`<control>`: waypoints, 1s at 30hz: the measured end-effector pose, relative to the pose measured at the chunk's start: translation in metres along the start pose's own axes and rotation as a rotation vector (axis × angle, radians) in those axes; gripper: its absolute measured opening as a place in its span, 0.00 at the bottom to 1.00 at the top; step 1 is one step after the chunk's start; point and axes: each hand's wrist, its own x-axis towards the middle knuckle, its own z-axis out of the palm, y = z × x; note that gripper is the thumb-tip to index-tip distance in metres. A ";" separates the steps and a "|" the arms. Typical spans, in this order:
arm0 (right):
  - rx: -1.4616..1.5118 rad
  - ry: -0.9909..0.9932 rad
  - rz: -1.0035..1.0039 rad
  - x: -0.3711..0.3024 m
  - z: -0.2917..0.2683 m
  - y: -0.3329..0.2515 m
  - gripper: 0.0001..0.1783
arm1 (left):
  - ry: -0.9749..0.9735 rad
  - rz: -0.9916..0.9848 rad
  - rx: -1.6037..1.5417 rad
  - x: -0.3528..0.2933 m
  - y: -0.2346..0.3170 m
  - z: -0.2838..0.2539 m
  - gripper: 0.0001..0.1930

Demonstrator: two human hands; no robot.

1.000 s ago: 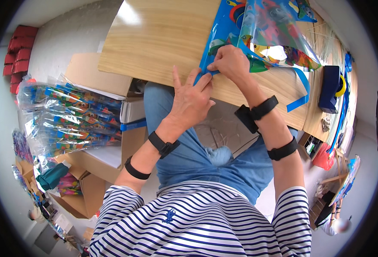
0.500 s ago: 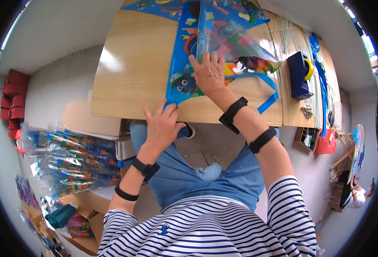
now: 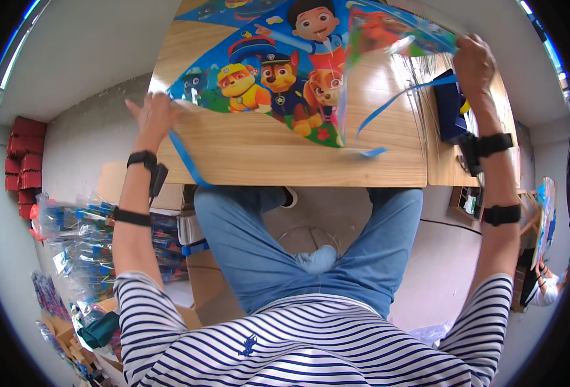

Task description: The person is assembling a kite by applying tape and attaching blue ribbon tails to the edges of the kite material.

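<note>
A plastic kite [image 3: 246, 84], printed with cartoon dogs and a cartoon child on blue, is spread across the table in front of me. My left hand [image 3: 154, 117] grips its left corner, the fingertips partly hidden, and a blue ribbon [image 3: 187, 161] trails from there over the table edge. Up at the right, my right hand [image 3: 475, 64] is closed round the opposite corner. Between that hand and the middle, the right wing [image 3: 401, 32] is lifted and blurred. Another blue ribbon [image 3: 395, 97] swings beneath the right wing.
Beyond the right wing stands a dark blue tape dispenser [image 3: 448, 106], near thin white rods. At the left are a stack of red boxes [image 3: 25, 158] and a heap of printed plastic packs [image 3: 98, 245]. A co-worker [image 3: 546, 287] is at the far right.
Both hands have moved apart, the left to the far left and the right up and right. The folded kite has opened out, and its ribbons now hang from the corners.
</note>
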 end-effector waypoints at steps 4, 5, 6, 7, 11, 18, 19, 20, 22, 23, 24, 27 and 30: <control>-0.193 -0.164 -0.049 -0.017 -0.007 0.026 0.08 | 0.539 0.121 -0.046 0.030 0.055 -0.004 0.21; -0.196 -0.173 -0.052 -0.024 -0.004 0.027 0.08 | 0.393 0.177 -0.245 0.026 0.086 -0.008 0.26; -0.184 -0.224 -0.011 -0.033 0.000 0.027 0.07 | 0.246 0.235 -0.444 0.022 0.120 -0.012 0.31; -0.158 -0.271 0.028 -0.041 0.005 0.023 0.07 | 0.341 0.296 -0.480 0.010 0.147 -0.001 0.35; -0.096 -0.366 -0.026 -0.072 0.017 0.000 0.06 | 0.240 0.345 -0.358 -0.041 0.204 0.004 0.42; -0.041 -0.526 0.048 -0.100 0.017 -0.032 0.08 | 0.158 0.235 -0.368 -0.038 0.174 0.013 0.48; -0.067 -0.535 0.091 -0.102 0.013 -0.038 0.09 | 0.136 0.236 -0.372 -0.038 0.168 0.012 0.48; -0.102 -0.462 0.050 -0.102 0.008 -0.043 0.09 | 0.145 0.221 -0.369 -0.039 0.163 0.011 0.46; -0.014 -0.275 -0.007 -0.104 -0.001 -0.060 0.10 | 0.164 0.261 -0.380 -0.045 0.165 0.001 0.45; 0.073 -0.089 -0.064 -0.107 -0.003 -0.071 0.11 | 0.182 0.301 -0.392 -0.049 0.168 -0.002 0.44; 0.278 -0.103 -0.127 -0.115 -0.005 -0.083 0.14 | 0.187 0.312 -0.400 -0.056 0.179 -0.005 0.44; 0.650 -0.241 -0.134 -0.163 -0.006 -0.141 0.25 | 0.139 0.382 -0.505 -0.076 0.209 -0.004 0.41; 0.735 -0.449 -0.062 -0.208 -0.015 -0.173 0.34 | 0.180 0.474 -0.519 -0.077 0.198 0.016 0.41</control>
